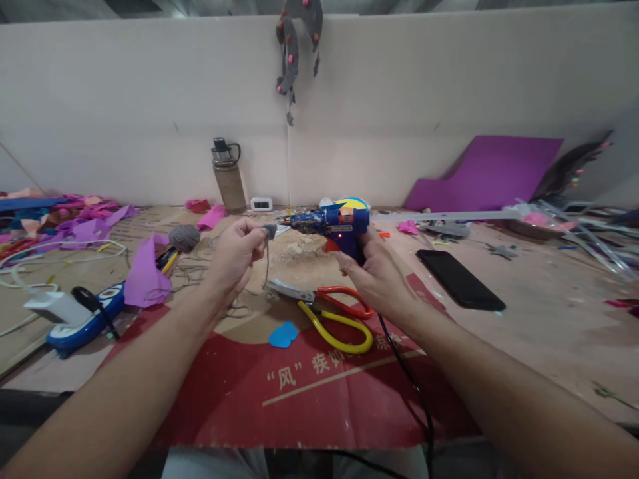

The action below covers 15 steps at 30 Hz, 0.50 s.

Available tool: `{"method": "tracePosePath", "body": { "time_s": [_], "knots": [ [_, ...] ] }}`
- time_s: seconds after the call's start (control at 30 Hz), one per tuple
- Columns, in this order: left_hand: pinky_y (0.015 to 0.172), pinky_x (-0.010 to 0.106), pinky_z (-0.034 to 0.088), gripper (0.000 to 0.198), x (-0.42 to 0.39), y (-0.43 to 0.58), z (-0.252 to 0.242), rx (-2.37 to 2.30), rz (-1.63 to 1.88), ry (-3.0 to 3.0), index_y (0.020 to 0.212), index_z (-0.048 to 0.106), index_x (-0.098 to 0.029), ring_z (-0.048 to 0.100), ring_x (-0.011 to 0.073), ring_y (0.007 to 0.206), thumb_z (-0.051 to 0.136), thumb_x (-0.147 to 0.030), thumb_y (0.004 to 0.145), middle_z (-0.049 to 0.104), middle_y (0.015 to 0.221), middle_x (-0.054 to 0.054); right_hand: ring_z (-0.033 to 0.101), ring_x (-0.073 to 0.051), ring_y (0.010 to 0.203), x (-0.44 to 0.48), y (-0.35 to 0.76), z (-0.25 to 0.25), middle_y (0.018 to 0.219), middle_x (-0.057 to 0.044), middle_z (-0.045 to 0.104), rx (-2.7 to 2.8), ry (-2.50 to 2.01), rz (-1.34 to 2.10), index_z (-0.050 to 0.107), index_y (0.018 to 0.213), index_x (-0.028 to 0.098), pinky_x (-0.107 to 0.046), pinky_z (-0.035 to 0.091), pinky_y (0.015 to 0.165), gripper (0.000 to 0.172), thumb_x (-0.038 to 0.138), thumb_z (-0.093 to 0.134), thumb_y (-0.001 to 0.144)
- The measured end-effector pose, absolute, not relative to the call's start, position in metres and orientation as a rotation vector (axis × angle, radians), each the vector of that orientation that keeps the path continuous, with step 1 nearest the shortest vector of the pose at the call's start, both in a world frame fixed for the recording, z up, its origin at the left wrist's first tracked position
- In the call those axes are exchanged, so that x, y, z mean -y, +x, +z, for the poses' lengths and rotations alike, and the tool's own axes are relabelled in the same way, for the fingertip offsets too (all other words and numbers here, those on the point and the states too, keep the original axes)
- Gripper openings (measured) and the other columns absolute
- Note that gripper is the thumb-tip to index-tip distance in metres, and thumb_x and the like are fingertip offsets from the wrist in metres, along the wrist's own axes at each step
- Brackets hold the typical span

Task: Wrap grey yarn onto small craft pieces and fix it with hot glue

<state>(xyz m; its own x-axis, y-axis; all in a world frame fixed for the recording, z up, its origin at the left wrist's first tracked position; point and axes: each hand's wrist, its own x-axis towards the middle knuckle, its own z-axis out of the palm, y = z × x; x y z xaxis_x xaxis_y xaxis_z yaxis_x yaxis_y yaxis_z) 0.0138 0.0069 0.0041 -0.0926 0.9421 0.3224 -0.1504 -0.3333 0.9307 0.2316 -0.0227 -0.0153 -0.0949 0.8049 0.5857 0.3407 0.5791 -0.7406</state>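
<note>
My left hand (pixel 237 249) pinches a small dark grey piece (pixel 270 231), from which a strand of grey yarn (pixel 266 265) hangs. In my right hand (pixel 382 269) is a blue hot glue gun (pixel 325 221), its smeared nozzle pointing left, close to the grey piece. Whether nozzle and piece touch I cannot tell. A long clear glue stick (pixel 449 215) sticks out behind the gun, and a small red light glows on its side. Below the hands lie scissors (pixel 308 297) with one red and one yellow handle, and a blue cutout (pixel 283 334). A grey yarn ball (pixel 184 237) rests beyond my left wrist.
Red-printed cardboard (pixel 224 392) covers the table's front, with the gun's black cord (pixel 407 372) across it. A phone (pixel 459 279) lies right; a blue power strip (pixel 107 303) and felt scraps (pixel 100 223) lie left. A bottle (pixel 231 183) and purple sheet (pixel 494 173) stand at the back.
</note>
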Motion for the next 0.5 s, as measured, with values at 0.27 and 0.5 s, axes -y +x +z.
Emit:
{"method": "tracePosePath", "body": {
  "time_s": [0.27,0.5],
  "knots": [
    [0.043,0.017,0.024,0.016,-0.005,0.018,0.001,-0.907,1.499,1.268,0.061,0.049,-0.017,0.037,0.0053,0.045,0.065,-0.015,0.065,0.045,0.049,-0.005,0.053,-0.012,0.053,0.012,0.225,-0.022,0.063,0.005,0.053,1.331,-1.055,0.924,0.048,0.091,0.021,-0.028,0.047,0.053,0.018,0.034,0.058,0.083],
    [0.042,0.017,0.019,0.019,0.002,0.027,-0.003,-0.864,1.362,1.209,0.060,0.049,-0.016,0.034,0.0042,0.044,0.067,-0.018,0.066,0.043,0.049,-0.005,0.051,-0.014,0.044,-0.024,0.252,-0.039,0.050,0.001,0.054,1.596,-1.479,0.823,0.051,0.066,0.021,-0.027,0.039,0.045,0.017,0.024,0.065,0.077]
  ]
}}
